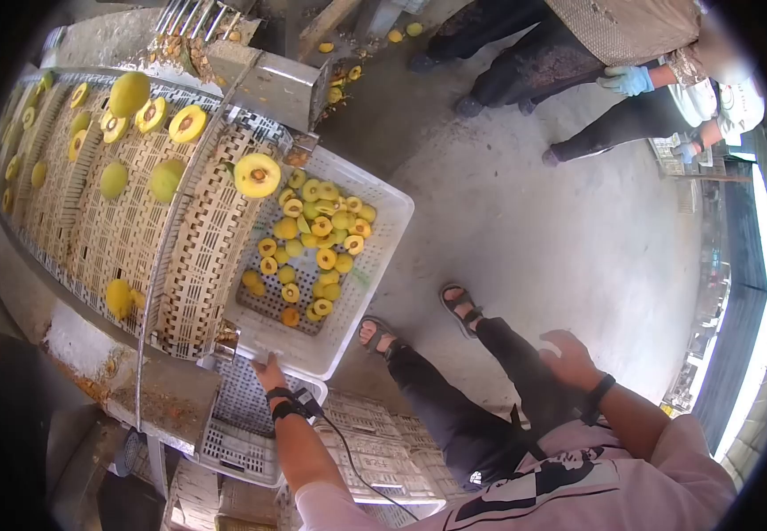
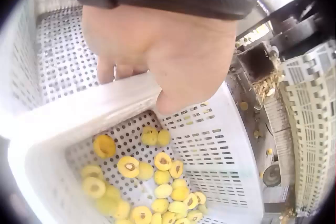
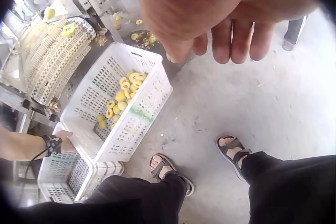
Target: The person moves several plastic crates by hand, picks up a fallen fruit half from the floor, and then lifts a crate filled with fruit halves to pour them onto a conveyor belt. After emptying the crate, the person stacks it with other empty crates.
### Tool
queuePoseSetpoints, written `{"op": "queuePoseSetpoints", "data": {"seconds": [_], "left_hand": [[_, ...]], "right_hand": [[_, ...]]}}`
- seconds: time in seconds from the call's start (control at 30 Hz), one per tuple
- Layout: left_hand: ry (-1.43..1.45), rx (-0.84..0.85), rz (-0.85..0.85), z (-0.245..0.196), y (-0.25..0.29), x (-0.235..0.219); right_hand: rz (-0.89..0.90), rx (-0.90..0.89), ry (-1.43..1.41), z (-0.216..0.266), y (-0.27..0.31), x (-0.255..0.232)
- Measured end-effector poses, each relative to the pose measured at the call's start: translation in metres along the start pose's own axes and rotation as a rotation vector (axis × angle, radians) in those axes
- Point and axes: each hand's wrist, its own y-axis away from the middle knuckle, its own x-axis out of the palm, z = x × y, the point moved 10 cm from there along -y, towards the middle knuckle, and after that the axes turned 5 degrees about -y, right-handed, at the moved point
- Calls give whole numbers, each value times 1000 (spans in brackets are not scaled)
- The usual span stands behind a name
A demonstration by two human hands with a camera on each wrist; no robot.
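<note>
A white perforated crate (image 1: pixel 368 296) stands at the lower end of a conveyor belt (image 1: pixel 191 274), with whole and halved yellow-green stone fruits (image 1: pixel 326 257) on its bottom. My left hand (image 1: pixel 268 375) grips the crate's near rim. The left wrist view shows its thumb on the inner side and its fingers (image 2: pixel 106 70) over the outer side. Off to the right, my right hand (image 1: pixel 571 361) hangs in the air over my leg, holding nothing. In the right wrist view its fingers (image 3: pixel 240 43) are loosely bent.
Another white crate (image 1: pixel 242 447) sits beside and below the first, by the belt's concrete frame (image 1: pixel 167 403). More fruits (image 1: pixel 114 180) lie on the belt. Several fruit pieces are on the floor (image 1: pixel 534 230) at the back, where other people (image 1: pixel 658 97) stand. My sandalled feet are beside the crate.
</note>
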Motion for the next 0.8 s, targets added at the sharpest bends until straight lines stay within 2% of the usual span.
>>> {"op": "queuePoseSetpoints", "data": {"seconds": [0.03,0.07,0.1,0.17,0.23,0.3,0.37,0.43,0.47,0.5,0.6,0.63,0.67,0.73,0.8], "left_hand": [[118,30,72,-17,16,0],[101,14,47,-25,38,-6],[110,0,21,-24,51,-11],[2,85,87,-14,80,-12],[194,9,104,-7,138,-11],[211,-34,48,12,203,-7],[206,-74,129,9,281,1],[270,-65,25,14,369,-1],[291,-95,29,20,411,-3],[321,-133,22,27,454,-4],[485,-286,-168,71,574,2],[585,-297,-237,91,607,15],[634,-308,-303,100,645,24],[782,-333,-476,119,710,44],[767,-408,-547,130,769,69]], "right_hand": [[2,-1,2,-3,1,-2],[14,-16,3,-1,1,-3],[3,-1,-12,2,1,-8],[36,-30,-23,4,-2,-17],[16,-77,-81,3,-10,-32],[53,-132,-133,2,-18,-48],[77,-176,-179,-1,-22,-57],[79,-234,-154,-19,-31,-59],[107,-314,-151,-21,-34,-56],[121,-299,-130,-35,-41,-52],[195,-265,-120,-77,-71,-41],[277,-212,-117,-63,-67,-55],[249,-312,-71,-93,-101,-44],[324,-390,45,-82,-114,-56],[378,-518,119,-62,-132,-60]]}}
